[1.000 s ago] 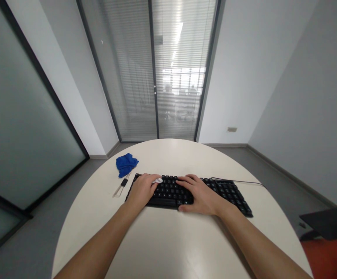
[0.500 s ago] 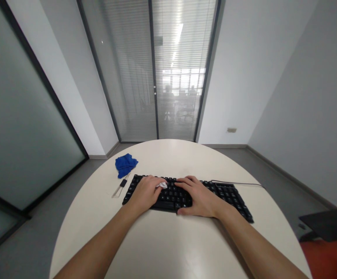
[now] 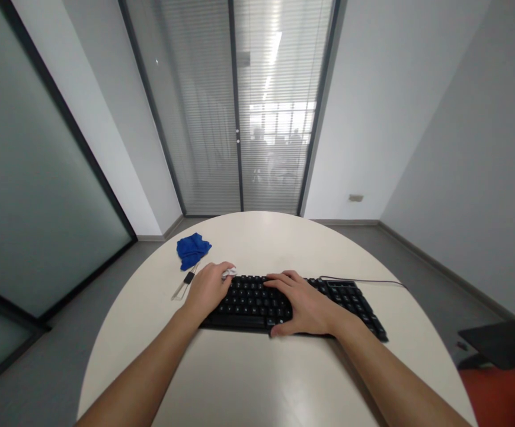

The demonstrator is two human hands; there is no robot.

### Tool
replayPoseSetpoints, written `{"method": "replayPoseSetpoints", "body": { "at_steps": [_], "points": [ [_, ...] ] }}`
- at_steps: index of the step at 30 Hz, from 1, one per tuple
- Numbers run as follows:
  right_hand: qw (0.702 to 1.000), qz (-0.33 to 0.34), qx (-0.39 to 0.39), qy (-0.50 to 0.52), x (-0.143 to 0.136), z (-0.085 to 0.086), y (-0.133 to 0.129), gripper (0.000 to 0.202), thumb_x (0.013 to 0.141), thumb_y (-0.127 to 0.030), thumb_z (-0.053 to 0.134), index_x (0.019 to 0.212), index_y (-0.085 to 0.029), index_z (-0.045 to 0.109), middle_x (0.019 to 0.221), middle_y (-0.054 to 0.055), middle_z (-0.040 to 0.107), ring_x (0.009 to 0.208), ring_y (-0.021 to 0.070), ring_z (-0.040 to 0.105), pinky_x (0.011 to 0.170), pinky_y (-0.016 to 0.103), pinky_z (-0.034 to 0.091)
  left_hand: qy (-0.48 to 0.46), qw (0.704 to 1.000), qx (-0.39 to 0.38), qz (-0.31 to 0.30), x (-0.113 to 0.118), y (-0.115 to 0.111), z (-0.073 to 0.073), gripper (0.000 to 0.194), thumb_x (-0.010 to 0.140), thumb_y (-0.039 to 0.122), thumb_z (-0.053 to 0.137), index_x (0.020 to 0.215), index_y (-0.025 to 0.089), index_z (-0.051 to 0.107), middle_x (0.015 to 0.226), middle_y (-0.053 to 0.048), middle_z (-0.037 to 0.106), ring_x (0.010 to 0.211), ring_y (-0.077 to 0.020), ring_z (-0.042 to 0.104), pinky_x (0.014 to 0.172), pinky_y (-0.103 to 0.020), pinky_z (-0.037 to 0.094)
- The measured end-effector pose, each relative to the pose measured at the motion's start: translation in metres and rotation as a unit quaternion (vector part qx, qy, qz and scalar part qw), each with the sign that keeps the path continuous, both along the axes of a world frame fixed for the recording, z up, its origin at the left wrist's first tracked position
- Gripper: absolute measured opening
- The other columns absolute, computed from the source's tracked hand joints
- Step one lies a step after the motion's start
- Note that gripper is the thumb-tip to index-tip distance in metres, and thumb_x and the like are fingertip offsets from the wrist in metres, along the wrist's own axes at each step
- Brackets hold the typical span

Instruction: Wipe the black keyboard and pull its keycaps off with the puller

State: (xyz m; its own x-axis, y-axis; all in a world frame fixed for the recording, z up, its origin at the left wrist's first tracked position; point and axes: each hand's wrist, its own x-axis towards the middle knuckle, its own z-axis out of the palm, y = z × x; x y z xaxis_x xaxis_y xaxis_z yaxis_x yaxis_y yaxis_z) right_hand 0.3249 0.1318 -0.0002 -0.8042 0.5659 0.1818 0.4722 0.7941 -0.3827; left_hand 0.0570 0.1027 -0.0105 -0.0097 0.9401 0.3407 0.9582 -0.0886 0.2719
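A black keyboard (image 3: 248,302) lies across the pale round table (image 3: 239,379). My left hand (image 3: 207,287) is over its left end and hides those keys. Between thumb and fingers it pinches a crumpled white tissue (image 3: 229,272), near the keyboard's far edge. My right hand (image 3: 301,303) spans the keyboard right of its middle, with the thumb at the near edge and the fingers over the far rows, holding it. Just left of my left hand is a thin wire-like tool with a black middle piece (image 3: 189,277).
A crumpled blue cloth (image 3: 192,251) lies at the table's far left. The keyboard's cable (image 3: 364,280) runs off the right edge. Beyond the table stands a glass partition with blinds (image 3: 266,166). At lower right are a black flat surface (image 3: 501,343) and something red (image 3: 501,394).
My left hand, with the tissue, has moved left and slightly away from me. The keyboard's left end has swung a little toward me. My right hand stays almost in place.
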Motion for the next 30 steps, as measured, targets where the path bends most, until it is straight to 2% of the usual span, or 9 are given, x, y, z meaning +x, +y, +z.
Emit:
{"method": "replayPoseSetpoints", "body": {
  "at_steps": [2, 5, 8, 12, 15, 20, 25, 30],
  "points": [
    [1.000, 0.001, -0.001, 0.002, 0.001, -0.001, 0.001, 0.093, 0.063, -0.067, 0.076, 0.140, -0.022, 0.051, 0.146, 0.010, 0.049, 0.128, 0.0361, 0.040, 0.111, 0.052, 0.034, -0.042, 0.999, -0.009, -0.019, -0.004, 0.001, 0.002, 0.023, 0.091, 0.025, 0.055, 0.107, 0.025, 0.071, 0.097, -0.005, 0.074, 0.091, -0.0227, 0.067, 0.081, -0.031, 0.048],
    [1.000, 0.005, -0.002, 0.004, 0.001, -0.003, 0.002, 0.094, 0.063, -0.069, 0.075, 0.141, -0.021, 0.051, 0.146, 0.010, 0.048, 0.128, 0.0358, 0.039, 0.111, 0.053, 0.033, -0.072, 0.997, 0.000, -0.003, -0.007, 0.003, 0.003, 0.022, 0.091, 0.029, 0.056, 0.106, 0.025, 0.072, 0.100, -0.004, 0.075, 0.093, -0.0223, 0.068, 0.084, -0.030, 0.049],
    [1.000, 0.004, -0.002, -0.002, 0.002, -0.003, 0.002, 0.096, 0.064, -0.069, 0.074, 0.141, -0.019, 0.050, 0.147, 0.010, 0.047, 0.128, 0.0358, 0.039, 0.111, 0.052, 0.033, -0.056, 0.998, 0.004, -0.002, -0.005, 0.003, -0.001, 0.023, 0.091, 0.027, 0.057, 0.107, 0.024, 0.072, 0.100, -0.005, 0.075, 0.095, -0.0239, 0.067, 0.086, -0.033, 0.049],
    [1.000, -0.004, 0.001, -0.002, 0.001, -0.004, 0.002, 0.097, 0.063, -0.069, 0.075, 0.142, -0.019, 0.050, 0.147, 0.010, 0.048, 0.127, 0.0356, 0.039, 0.111, 0.051, 0.034, -0.040, 0.997, -0.006, -0.069, 0.003, 0.003, -0.008, 0.027, 0.089, 0.018, 0.058, 0.112, 0.024, 0.071, 0.105, -0.005, 0.073, 0.100, -0.0241, 0.066, 0.091, -0.035, 0.049],
    [1.000, -0.007, -0.001, 0.001, 0.000, -0.004, 0.002, 0.097, 0.063, -0.068, 0.076, 0.142, -0.020, 0.050, 0.147, 0.010, 0.048, 0.128, 0.0353, 0.039, 0.112, 0.051, 0.034, -0.039, 0.995, -0.002, -0.096, 0.007, 0.004, -0.011, 0.029, 0.089, 0.014, 0.057, 0.112, 0.024, 0.071, 0.107, -0.005, 0.073, 0.103, -0.0238, 0.065, 0.094, -0.037, 0.049],
    [1.000, -0.003, -0.004, 0.003, 0.002, -0.006, 0.002, 0.096, 0.063, -0.067, 0.076, 0.143, -0.021, 0.050, 0.148, 0.010, 0.047, 0.128, 0.0358, 0.039, 0.111, 0.052, 0.033, -0.058, 0.991, 0.012, -0.120, 0.007, 0.004, -0.011, 0.032, 0.088, 0.008, 0.056, 0.112, 0.022, 0.070, 0.110, -0.004, 0.073, 0.104, -0.0215, 0.065, 0.097, -0.037, 0.049],
    [1.000, -0.003, -0.004, 0.001, 0.002, -0.006, 0.003, 0.096, 0.063, -0.069, 0.075, 0.143, -0.021, 0.050, 0.148, 0.010, 0.047, 0.128, 0.0368, 0.038, 0.111, 0.053, 0.033, -0.066, 0.988, 0.057, -0.125, 0.013, 0.002, -0.013, 0.035, 0.087, 0.005, 0.055, 0.114, 0.023, 0.069, 0.116, -0.003, 0.071, 0.110, -0.0198, 0.062, 0.100, -0.034, 0.047],
    [1.000, -0.003, -0.003, 0.001, 0.001, -0.005, 0.002, 0.097, 0.063, -0.070, 0.075, 0.143, -0.020, 0.050, 0.147, 0.011, 0.048, 0.128, 0.0362, 0.038, 0.111, 0.052, 0.033, -0.033, 0.991, 0.012, -0.128, 0.016, 0.000, -0.009, 0.031, 0.087, 0.008, 0.056, 0.109, 0.025, 0.070, 0.107, -0.003, 0.073, 0.101, -0.0228, 0.065, 0.094, -0.037, 0.049]
  ]
}}
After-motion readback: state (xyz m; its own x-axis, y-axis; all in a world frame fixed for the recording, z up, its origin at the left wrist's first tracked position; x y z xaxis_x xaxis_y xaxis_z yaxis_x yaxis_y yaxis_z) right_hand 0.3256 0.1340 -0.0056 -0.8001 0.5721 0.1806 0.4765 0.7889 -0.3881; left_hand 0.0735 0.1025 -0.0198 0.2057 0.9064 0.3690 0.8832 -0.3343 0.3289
